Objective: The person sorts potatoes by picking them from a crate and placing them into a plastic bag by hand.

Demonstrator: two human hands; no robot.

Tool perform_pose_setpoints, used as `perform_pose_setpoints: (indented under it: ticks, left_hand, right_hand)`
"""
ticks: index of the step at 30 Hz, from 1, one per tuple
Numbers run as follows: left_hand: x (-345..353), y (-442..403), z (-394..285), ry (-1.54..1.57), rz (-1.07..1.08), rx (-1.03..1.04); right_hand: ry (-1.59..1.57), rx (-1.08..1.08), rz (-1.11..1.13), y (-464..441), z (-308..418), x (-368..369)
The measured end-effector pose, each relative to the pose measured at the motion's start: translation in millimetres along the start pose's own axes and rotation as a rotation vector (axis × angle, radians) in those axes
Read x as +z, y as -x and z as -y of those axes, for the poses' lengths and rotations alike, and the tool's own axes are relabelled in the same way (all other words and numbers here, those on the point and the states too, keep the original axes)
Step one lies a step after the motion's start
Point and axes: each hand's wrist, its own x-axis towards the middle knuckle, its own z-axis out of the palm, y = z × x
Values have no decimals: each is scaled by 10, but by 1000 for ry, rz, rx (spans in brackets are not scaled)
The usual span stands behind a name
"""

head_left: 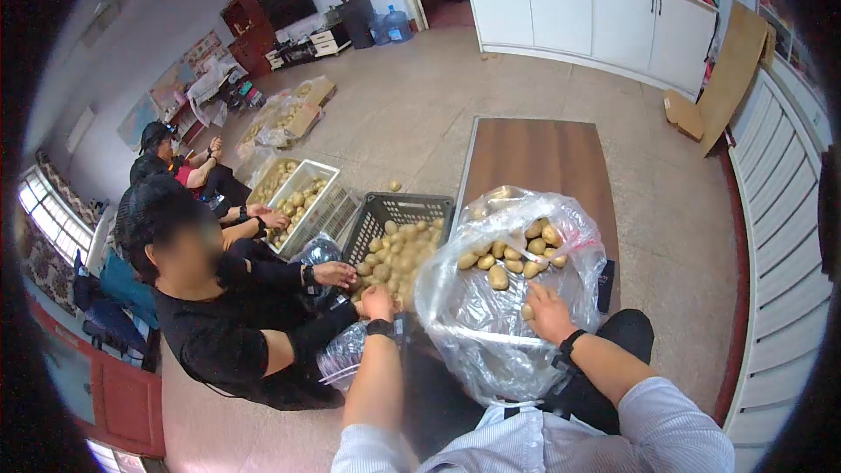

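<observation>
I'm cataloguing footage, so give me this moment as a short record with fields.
Left hand: curled, by the near side of the black crate; whether it holds anything is hidden
Right hand: over the clear plastic bag, fingers down, a potato at its fingertips; grip unclear
Bag contents: loose potatoes, mostly toward the far side
Black crate contents: many potatoes
Nearest co-worker: at the wearer's left, one hand by the black crate

right fingers (543, 298): against potato (527, 312), over clear bag (464, 308) | left fingers (377, 292): near black crate (410, 201) of potatoes (399, 254) | co-worker (210, 320): at left
</observation>
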Motion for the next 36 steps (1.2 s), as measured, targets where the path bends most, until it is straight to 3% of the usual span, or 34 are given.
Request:
perform_pose_setpoints:
  ticks: [1,4,5,7,8,11,16,23,26,28,32,36]
  left_hand:
    - [16,152,-196,336,-34,-85]
    - [22,287,-394,638,71,-53]
    - [140,394,-508,587,-69,80]
    - [299,539,-670,639,-125,116]
    - [204,916,-1050,670,-88,76]
    - [272,1109,-1243,609,-32,148]
    - [319,1319,-1401,585,96,219]
    - [512,1460,-1404,512,294,281]
    - [570,1530,-1428,278,414,346]
    - [670,1492,-1351,230,449,355]
    - [685,1568,-1383,140,527,371]
    - [619,1703,-1510,74,607,342]
  right_hand:
    - [-87,14,-21,-7,-11,1]
    - [-159,1,-65,-14,-26,11]
    - [-151,-16,-76,-14,-21,13]
    - [-127,4,-106,-23,11,22]
    - [-128,10,-94,-10,18,20]
    - [-66,-4,-101,15,47,-10]
    - [74,-33,30,48,118,-51]
    - [17,-44,60,78,93,-9]
    - [-94,-10,142,90,67,-12]
    - [-327,8,166,67,-12,178]
    - [-572,101,48,-31,29,275]
    - [-1160,324,222,-255,227,36]
